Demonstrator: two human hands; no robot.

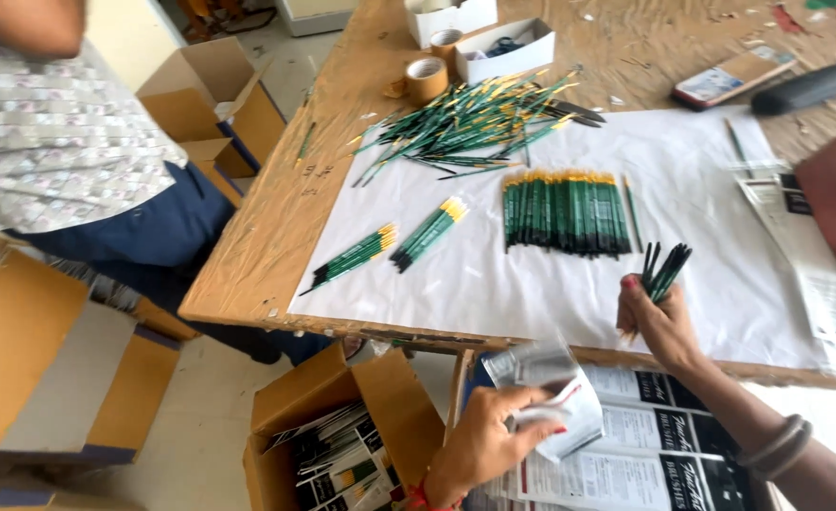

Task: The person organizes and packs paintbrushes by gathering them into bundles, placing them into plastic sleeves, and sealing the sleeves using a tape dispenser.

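My right hand (653, 320) grips a small bunch of green paint brushes (665, 269), black tips up, over the white paper sheet (532, 284) near the table's front edge. Below the edge, my left hand (487, 437) holds a clear plastic pouch (552, 390) above a stack of printed packaging cards (645, 445). A neat row of brushes (565, 212) lies on the paper, with two small bundles (394, 242) to its left and a loose heap (480, 118) further back.
An open carton (342, 445) of packed brush sets stands under the table. Another person (68, 151) stands at the left by cardboard boxes (214, 95). Tape rolls (426, 79), white boxes (503, 49), a phone (732, 76) and a black case (804, 89) lie on the wooden table (276, 218).
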